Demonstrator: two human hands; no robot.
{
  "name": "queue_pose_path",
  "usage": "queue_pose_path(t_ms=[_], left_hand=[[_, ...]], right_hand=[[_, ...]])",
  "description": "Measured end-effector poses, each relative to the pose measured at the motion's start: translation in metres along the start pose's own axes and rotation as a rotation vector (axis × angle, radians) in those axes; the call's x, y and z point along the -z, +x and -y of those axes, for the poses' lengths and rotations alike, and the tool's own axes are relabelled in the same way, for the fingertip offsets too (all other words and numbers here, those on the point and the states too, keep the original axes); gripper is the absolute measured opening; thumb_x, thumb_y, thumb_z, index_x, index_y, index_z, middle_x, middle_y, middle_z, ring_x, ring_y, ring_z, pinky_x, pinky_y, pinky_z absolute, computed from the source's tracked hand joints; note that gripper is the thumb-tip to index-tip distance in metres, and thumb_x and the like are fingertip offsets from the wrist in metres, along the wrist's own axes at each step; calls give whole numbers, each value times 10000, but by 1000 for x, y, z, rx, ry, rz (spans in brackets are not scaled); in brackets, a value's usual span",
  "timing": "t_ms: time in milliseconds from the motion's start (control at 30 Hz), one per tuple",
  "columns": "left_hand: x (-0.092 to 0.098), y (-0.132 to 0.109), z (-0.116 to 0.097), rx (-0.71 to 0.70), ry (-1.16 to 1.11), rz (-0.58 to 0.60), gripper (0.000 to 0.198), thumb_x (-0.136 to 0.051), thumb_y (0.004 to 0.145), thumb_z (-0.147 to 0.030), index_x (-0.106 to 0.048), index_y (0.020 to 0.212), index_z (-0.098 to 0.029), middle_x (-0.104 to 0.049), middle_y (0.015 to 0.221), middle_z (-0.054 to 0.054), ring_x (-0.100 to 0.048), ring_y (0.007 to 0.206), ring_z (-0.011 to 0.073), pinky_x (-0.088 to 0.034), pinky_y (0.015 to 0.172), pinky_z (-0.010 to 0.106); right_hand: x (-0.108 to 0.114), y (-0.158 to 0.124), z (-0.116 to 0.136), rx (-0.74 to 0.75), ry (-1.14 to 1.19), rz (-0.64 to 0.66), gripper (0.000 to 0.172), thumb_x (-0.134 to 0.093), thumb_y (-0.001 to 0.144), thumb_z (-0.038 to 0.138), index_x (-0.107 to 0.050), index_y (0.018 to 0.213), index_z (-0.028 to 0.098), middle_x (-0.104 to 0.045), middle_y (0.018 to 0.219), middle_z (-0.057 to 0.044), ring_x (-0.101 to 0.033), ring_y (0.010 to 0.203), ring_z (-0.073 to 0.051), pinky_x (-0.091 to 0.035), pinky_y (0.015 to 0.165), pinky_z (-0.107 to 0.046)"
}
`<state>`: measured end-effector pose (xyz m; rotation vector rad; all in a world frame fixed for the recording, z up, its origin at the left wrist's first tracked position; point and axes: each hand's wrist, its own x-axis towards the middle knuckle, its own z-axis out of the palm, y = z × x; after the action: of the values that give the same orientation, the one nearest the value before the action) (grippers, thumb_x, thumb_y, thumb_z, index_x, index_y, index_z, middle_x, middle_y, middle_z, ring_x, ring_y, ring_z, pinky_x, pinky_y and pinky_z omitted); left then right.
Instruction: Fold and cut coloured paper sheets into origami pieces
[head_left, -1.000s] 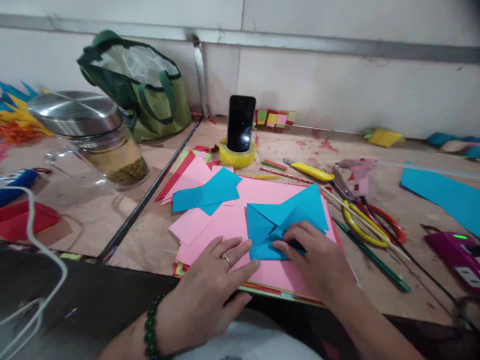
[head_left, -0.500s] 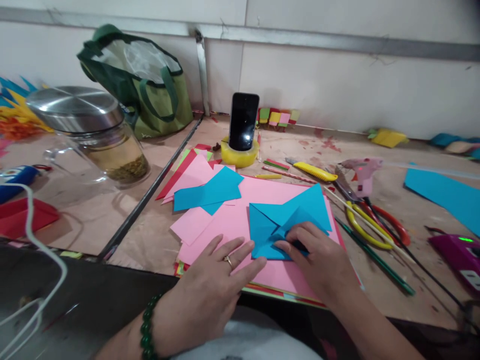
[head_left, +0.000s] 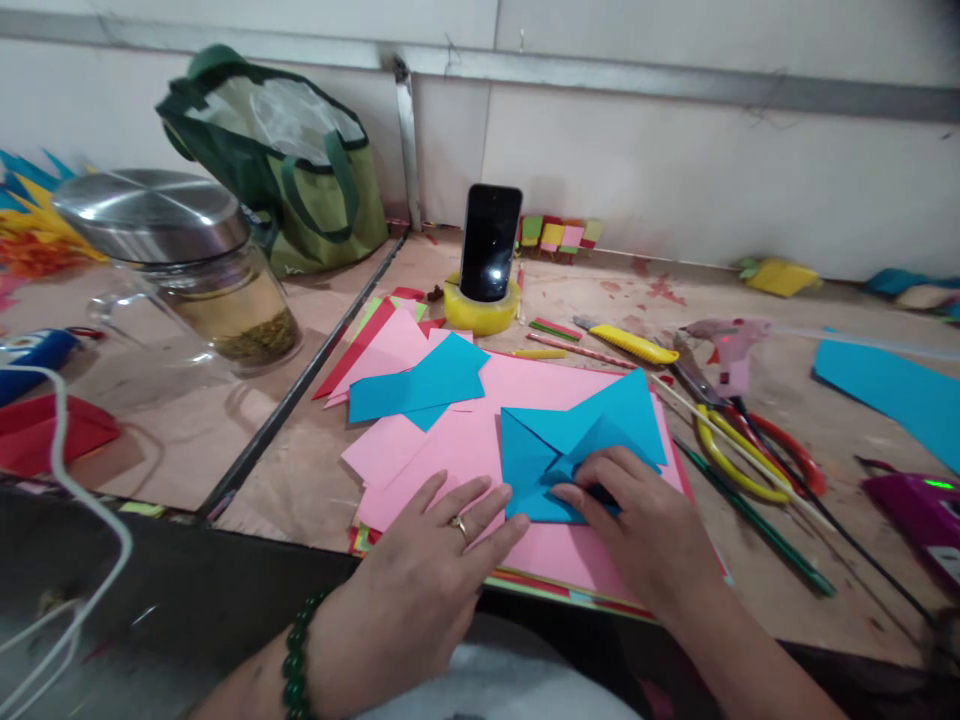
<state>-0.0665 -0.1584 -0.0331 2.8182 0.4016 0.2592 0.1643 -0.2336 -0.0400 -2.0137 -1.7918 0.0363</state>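
A blue folded paper [head_left: 525,455] lies on a stack of pink paper [head_left: 450,460], with creases and flaps meeting near its middle. My right hand [head_left: 637,515] pinches part of it at the lower right, thumb and fingers bent together; the edge between them is partly hidden. My left hand [head_left: 442,555] rests flat on the pink sheets with its fingers spread, the fingertips at the left edge of the blue paper. Another piece of blue paper [head_left: 416,385] lies to the upper left on the pink sheets.
To the right lie scissors [head_left: 709,450], a pink glue gun [head_left: 727,350], a yellow cutter knife [head_left: 630,342] and a green stick [head_left: 757,520]. A phone [head_left: 491,240] stands in a tape roll [head_left: 480,310]. At left are a glass tea jar [head_left: 232,310] and a green bag [head_left: 322,210].
Both hands and the blue paper look almost unchanged. The whole view has shifted very slightly.
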Motion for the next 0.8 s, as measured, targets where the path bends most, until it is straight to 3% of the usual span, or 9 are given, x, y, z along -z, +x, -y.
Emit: queue_pose_path(t_ms=[567, 800], left_hand=[[0, 0, 2, 12, -63, -2, 670, -490, 758, -43, -396, 1393, -234, -415, 1474, 79, -369, 1347, 275, -336, 1082, 554], [9, 6, 0, 85, -189, -4, 607, -584, 742, -173, -477, 1331, -274, -474, 1422, 50, -404, 1300, 269, -304, 1109, 540]], right_hand=[[-1, 1, 1, 9, -24, -10, 315, -458, 941, 452, -558, 742, 229, -593, 782, -23, -586, 744, -177, -466, 672, -299], [4, 2, 6, -74, -8, 57, 245, -563, 857, 477, -556, 838, 233, -601, 851, -29, -594, 709, -183, -460, 562, -288]])
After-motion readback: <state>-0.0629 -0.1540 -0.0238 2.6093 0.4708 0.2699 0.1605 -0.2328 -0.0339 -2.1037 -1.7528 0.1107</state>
